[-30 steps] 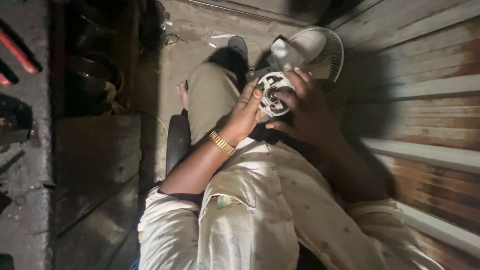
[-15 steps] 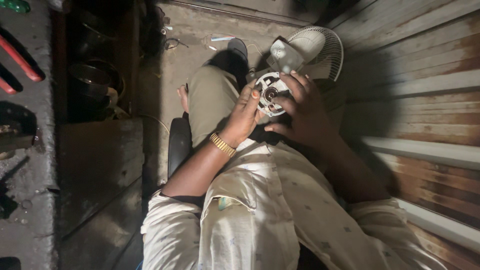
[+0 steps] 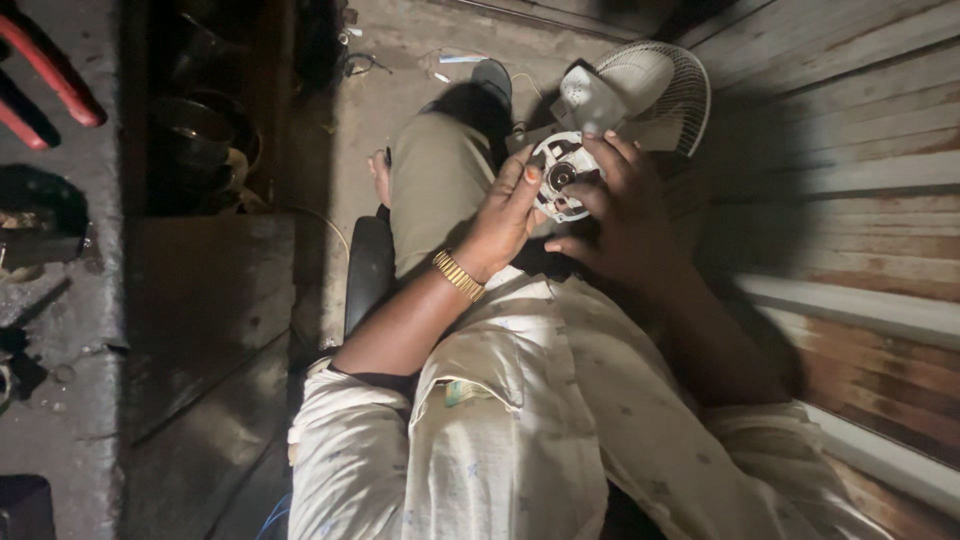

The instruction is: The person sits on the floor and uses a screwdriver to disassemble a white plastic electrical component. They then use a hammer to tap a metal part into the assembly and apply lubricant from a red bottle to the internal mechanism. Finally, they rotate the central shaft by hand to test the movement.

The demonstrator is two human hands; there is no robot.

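Left hand (image 3: 505,215) grips the round white motor housing (image 3: 562,178) at its 8 o'clock edge; right hand (image 3: 625,215) clasps it from 4 o'clock, fingers over the rim. Housing sits above the lap, fan guard (image 3: 665,85) at 1 o'clock. Support both edges; keep the centre hub exposed.
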